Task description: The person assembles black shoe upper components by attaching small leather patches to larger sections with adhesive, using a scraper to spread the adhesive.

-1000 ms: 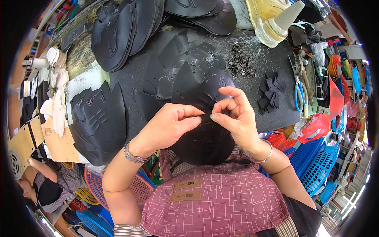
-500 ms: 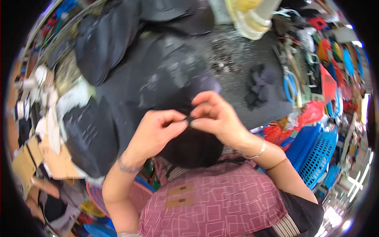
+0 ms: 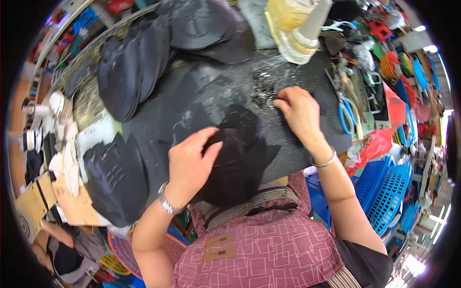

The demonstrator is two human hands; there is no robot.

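My left hand [image 3: 189, 161] is at the left edge of a soft black cut piece [image 3: 240, 163], with thumb and forefinger curled round part of it. The piece lies at the near edge of the dark worktop and hangs over it toward my lap. To the right, my right hand [image 3: 301, 113] is bent, with thumb and forefinger close together at the edge of a scatter of small shiny metal bits [image 3: 263, 91]. Anything between those fingertips is too small to make out. More flat black pieces [image 3: 206, 91] lie just beyond the one at my left hand.
Stacked black pieces [image 3: 134, 72] lie far left; another stack [image 3: 117, 180] lies near left. A yellowish stand [image 3: 293, 36] rises at the back. Blue-handled scissors [image 3: 345, 113] and other tools lie right. Blue baskets [image 3: 389, 192] stand lower right. Another person's arm [image 3: 57, 233] shows lower left.
My hands, which pinched a small dark bit together, have parted. The right has moved right and away from me to the metal bits; the left stays near the black piece.
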